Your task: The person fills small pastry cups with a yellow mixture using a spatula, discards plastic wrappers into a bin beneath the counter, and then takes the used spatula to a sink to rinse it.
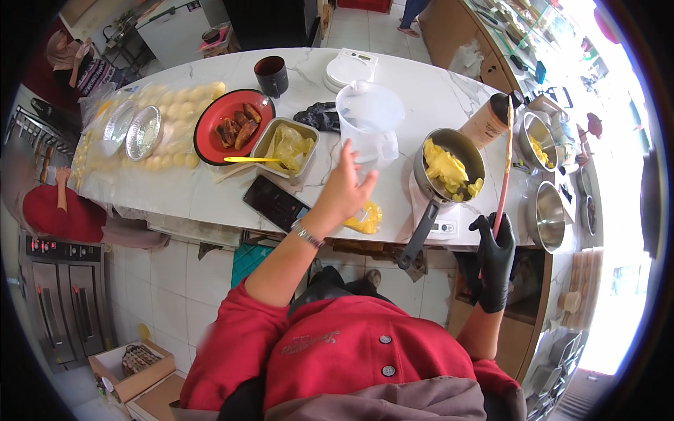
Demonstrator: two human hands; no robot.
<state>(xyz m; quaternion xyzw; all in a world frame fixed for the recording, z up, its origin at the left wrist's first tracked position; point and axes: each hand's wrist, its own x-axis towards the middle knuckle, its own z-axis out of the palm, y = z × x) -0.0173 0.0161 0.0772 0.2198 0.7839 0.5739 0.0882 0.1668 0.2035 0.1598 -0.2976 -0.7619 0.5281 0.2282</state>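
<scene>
My bare left hand [342, 191], a watch on its wrist, reaches over the table with fingers apart. Its fingertips are beside a clear plastic measuring jug [361, 123]; whether they touch it I cannot tell. My right hand [496, 247], in a black glove, grips the long reddish handle of a spatula [505, 168], whose pale end points up and away. Between my hands a grey saucepan [455, 144] holds lumps of yellow fat and rests on a white kitchen scale [441, 228]. A small bag of something yellow [366, 217] lies below my left hand.
Leftward are a phone [274, 202], a metal tin [312, 158] with a yellow-handled utensil, a red plate [205, 140], a black mug [272, 77] and foil trays [144, 132]. A brown bottle [484, 123] and steel bowls [545, 216] stand rightward. Other people are at the far left.
</scene>
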